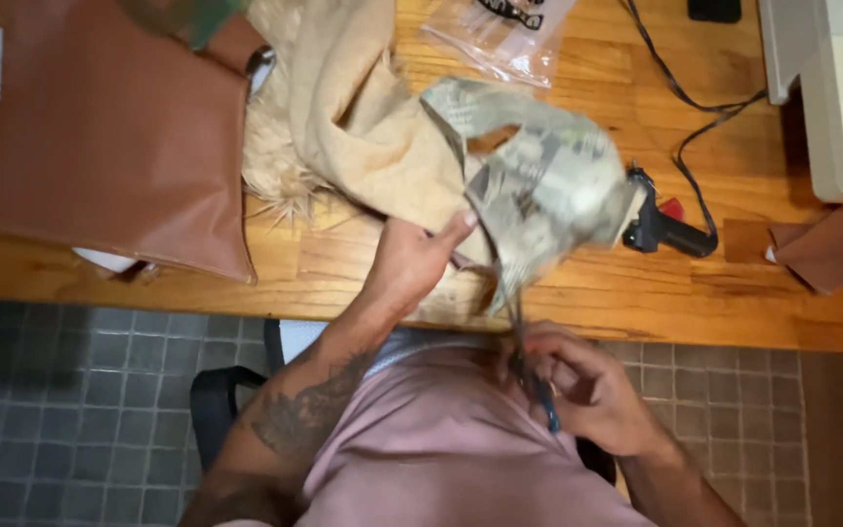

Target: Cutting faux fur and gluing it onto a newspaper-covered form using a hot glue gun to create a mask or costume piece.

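1. The camouflage cloth [539,185], a patterned piece in grey, green and tan, hangs blurred over the near edge of the wooden table [636,293], just right of the middle.
2. The left hand [412,259] pinches the cloth's near left edge, thumb pressed on top and fingers closed under it.
3. The right hand [587,390] sits nearer, over the lap, curled tight around dark scissors [529,376] whose blades point up into the cloth's lower edge.
4. The step in hand looks like cutting the cloth; the next move would call for the left hand to keep the cloth taut while the blades work along a line.
5. Left of the cloth lies a tan fabric [363,117] over something furry.
6. Further left rests a brown leather sheet [109,137].
7. Right of the cloth sits a black tool [665,229] with a red part and a cord.
8. At the far edge lies a clear plastic bag [500,34].
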